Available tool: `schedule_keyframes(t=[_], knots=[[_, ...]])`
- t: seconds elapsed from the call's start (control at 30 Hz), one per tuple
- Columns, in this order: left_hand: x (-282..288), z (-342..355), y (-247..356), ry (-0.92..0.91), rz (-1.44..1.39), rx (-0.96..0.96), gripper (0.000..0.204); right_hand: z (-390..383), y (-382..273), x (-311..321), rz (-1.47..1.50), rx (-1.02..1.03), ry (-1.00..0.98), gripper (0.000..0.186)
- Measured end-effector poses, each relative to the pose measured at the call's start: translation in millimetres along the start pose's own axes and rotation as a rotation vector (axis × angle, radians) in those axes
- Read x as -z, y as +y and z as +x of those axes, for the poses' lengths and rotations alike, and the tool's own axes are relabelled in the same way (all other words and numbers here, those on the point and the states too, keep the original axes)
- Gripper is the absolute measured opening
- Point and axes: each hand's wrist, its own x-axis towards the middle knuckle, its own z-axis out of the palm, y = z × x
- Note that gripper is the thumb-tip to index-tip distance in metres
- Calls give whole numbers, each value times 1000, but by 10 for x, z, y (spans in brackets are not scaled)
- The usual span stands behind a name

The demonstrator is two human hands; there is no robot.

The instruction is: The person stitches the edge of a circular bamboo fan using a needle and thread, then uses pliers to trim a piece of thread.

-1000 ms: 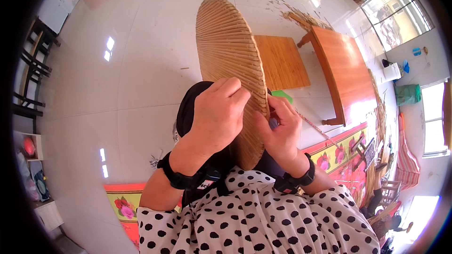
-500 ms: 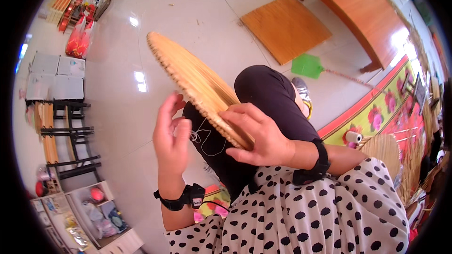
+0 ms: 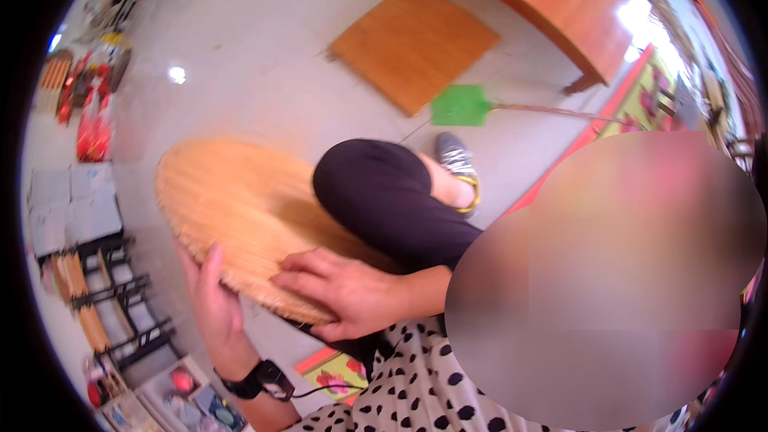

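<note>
A round, flat disc of pale stalks [image 3: 240,204] with a stitched rim lies tilted across my lap, its flat face showing. At its near left rim, my left hand [image 3: 214,304] grips the edge with the thumb up along the rim and the other fingers mostly hidden behind it. My right hand [image 3: 352,292] is on the near part of the disc, its bent fingers on the face and its thumb by the rim. Part of the far side is overlapped by my raised knee [image 3: 376,180]. No thread can be made out now.
Beyond my foot lie a green fly swatter [image 3: 460,106] and a square wooden board [image 3: 416,44] on the floor, beside a low wooden table [image 3: 536,0]. Black-framed stools [image 3: 112,304], white boxes [image 3: 76,200] and a red bag [image 3: 94,136] line the left. A large blur hides the right.
The disc has swung left and turned its face up. My left hand, formerly open beside the rim, now grips it. My right hand has moved left with the disc; the view has shifted.
</note>
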Motion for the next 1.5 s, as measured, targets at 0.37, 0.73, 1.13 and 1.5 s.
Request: schedule_keyframes(t=[0.37, 0.73, 1.13, 1.5], knots=[[-154, 411, 40, 49, 76, 17, 65, -164, 21, 593, -18, 224, 296, 54], [-1105, 703, 147, -7, 265, -118, 61, -1267, 1123, 2464, -365, -632, 1108, 32], [-1324, 1186, 152, -24, 276, 24, 57, -2759, 2843, 3147, -678, -1379, 893, 24], [-1415, 1362, 188, 20, 317, 117, 53, -2603, 3351, 3624, -945, -1477, 735, 25]])
